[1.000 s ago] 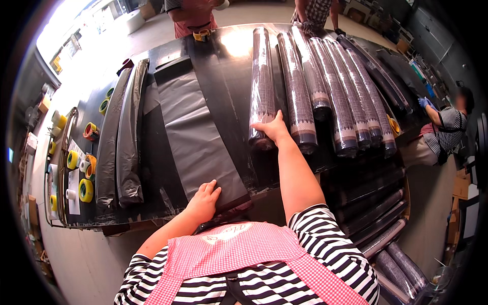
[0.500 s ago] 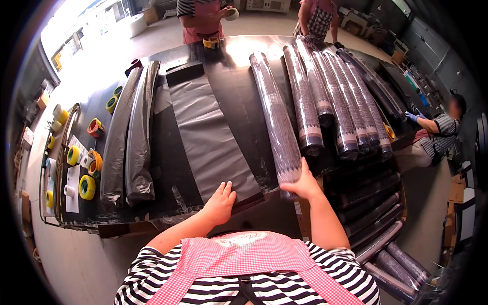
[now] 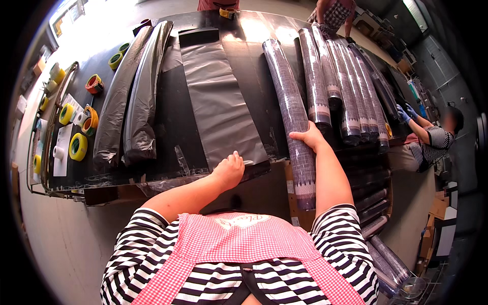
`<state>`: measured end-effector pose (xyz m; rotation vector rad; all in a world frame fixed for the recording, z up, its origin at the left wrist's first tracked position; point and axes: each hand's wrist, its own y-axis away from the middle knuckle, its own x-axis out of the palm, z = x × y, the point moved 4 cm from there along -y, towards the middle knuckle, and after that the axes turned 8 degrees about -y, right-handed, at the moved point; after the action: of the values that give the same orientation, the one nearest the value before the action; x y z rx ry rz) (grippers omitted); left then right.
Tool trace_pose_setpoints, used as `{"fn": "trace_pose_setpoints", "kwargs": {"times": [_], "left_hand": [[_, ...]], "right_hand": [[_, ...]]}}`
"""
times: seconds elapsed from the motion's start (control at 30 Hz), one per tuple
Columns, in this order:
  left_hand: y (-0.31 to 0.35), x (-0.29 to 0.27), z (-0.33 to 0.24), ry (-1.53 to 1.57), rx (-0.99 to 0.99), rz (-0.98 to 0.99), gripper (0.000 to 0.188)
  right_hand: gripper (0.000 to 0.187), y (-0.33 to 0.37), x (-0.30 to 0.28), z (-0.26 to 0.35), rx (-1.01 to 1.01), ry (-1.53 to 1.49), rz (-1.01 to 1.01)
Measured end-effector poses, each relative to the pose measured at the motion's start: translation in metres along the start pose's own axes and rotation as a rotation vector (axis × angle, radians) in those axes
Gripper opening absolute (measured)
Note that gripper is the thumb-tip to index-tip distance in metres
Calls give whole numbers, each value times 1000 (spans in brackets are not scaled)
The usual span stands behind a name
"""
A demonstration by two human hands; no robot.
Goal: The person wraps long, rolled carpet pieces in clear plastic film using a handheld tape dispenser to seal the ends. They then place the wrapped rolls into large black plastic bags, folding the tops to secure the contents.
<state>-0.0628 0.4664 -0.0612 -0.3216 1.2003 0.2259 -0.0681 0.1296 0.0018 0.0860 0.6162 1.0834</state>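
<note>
A flat grey plastic bag lies lengthwise on the dark table, its near end at the front edge. My left hand has its fingers curled on that near end, where a small fold shines. To its right, a patterned grey rug roll in clear film points away from me, its near end sticking out past the table edge. My right hand grips the roll from its right side, thumb across the top; the other fingers are mostly hidden. Two rolls in dark bags rest left of the flat bag.
Several film-wrapped rolls lie side by side at the right, with more in a box below. Tape rolls sit along the left. A co-worker in blue gloves is at the right; two other people stand across the table.
The rug roll has come toward me over the table edge, and my right hand now holds it farther up. My left fingers have curled at the bag's near end. The view has shifted.
</note>
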Motion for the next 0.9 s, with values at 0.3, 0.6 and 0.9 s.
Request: {"fn": "trace_pose_setpoints", "kwargs": {"times": [0.3, 0.6, 0.9], "left_hand": [[16, -6, 23, 346, -128, 56, 53], [2, -6, 48, 712, -324, -18, 10], [6, 47, 96, 1536, -533, 180, 23]], "right_hand": [[102, 281, 2, -117, 461, -1162, 619], [106, 375, 59, -115, 405, -1083, 531], [97, 443, 55, -137, 313, -370, 182]]}}
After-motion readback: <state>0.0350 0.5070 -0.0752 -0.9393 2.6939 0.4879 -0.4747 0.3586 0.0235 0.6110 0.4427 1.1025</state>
